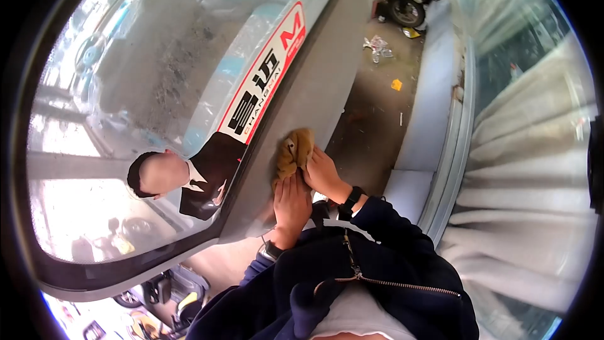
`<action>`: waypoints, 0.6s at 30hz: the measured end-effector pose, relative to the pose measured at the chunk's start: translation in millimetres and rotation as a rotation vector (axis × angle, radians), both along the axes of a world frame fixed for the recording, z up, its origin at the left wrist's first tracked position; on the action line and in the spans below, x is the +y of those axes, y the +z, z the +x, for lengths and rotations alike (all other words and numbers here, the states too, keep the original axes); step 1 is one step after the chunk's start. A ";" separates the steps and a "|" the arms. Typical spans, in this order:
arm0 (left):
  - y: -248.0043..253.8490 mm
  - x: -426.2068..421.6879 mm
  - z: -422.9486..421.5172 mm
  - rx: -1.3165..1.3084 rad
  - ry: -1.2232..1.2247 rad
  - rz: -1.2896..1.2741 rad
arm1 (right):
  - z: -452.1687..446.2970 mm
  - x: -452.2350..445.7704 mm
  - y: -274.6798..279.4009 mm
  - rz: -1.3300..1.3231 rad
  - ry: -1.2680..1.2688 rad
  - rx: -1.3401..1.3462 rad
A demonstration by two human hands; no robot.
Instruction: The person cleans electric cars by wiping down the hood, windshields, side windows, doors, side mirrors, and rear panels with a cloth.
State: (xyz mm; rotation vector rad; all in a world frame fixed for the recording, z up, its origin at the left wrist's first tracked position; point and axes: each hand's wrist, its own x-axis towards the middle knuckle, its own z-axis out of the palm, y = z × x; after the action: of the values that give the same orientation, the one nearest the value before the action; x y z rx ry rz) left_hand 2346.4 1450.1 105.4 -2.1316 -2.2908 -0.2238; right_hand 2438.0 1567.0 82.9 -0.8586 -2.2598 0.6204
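Note:
A crumpled brown cloth (294,153) lies against the grey body panel (318,97) of a vehicle, below its window. My left hand (291,206) has its fingers together on the cloth's lower end. At the cloth's right edge, my right hand (324,175) grips it, with the fingertips partly hidden in the folds. Just above the panel, a white, red and black sticker (267,72) runs along the window's lower edge. Beside that sticker is a cut-out picture of a person in a dark suit (211,173).
A glass pane with a pale curtain (522,195) behind it stands to the right, along a low ledge (421,138). Litter (378,47) and a yellow scrap (396,85) lie on the ground. A wheeled vehicle with a basket (408,9) stands at the far end.

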 end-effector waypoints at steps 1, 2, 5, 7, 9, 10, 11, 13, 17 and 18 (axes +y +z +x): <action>0.9 3.0 4.2 -0.032 0.022 0.014 | 1.7 6.7 -2.9 0.035 0.032 0.004; 0.7 6.5 8.6 -0.061 0.045 0.031 | 3.6 14.0 -5.6 0.071 0.063 0.012; -3.7 26.1 24.4 -0.059 0.135 0.032 | 12.4 44.2 -11.6 0.072 0.204 -0.074; -7.0 40.6 36.2 -0.079 0.194 0.023 | 18.9 69.3 -9.9 0.097 0.294 -0.075; -4.7 60.7 47.7 -0.095 0.263 0.017 | 20.9 98.4 -3.0 0.138 0.369 -0.051; 1.5 74.6 52.9 -0.093 0.279 0.034 | 21.1 113.7 1.2 0.132 0.412 -0.040; 4.4 89.7 59.3 -0.097 0.300 0.052 | 21.7 130.3 5.4 0.168 0.441 -0.003; 5.2 122.2 70.3 -0.130 0.362 0.055 | 23.3 166.1 17.1 0.181 0.519 0.043; 22.3 167.4 82.2 -0.169 0.403 0.083 | 42.0 216.2 22.4 0.037 0.466 0.010; 26.5 177.6 80.8 -0.167 0.443 0.082 | 49.6 227.0 20.2 -0.097 0.413 -0.040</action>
State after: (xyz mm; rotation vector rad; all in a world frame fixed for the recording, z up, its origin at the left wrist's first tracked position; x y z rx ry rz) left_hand 2427.2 1627.7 131.9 -1.5656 -2.7142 -0.4901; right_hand 2487.6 1794.0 103.1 -0.4483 -2.4805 0.9096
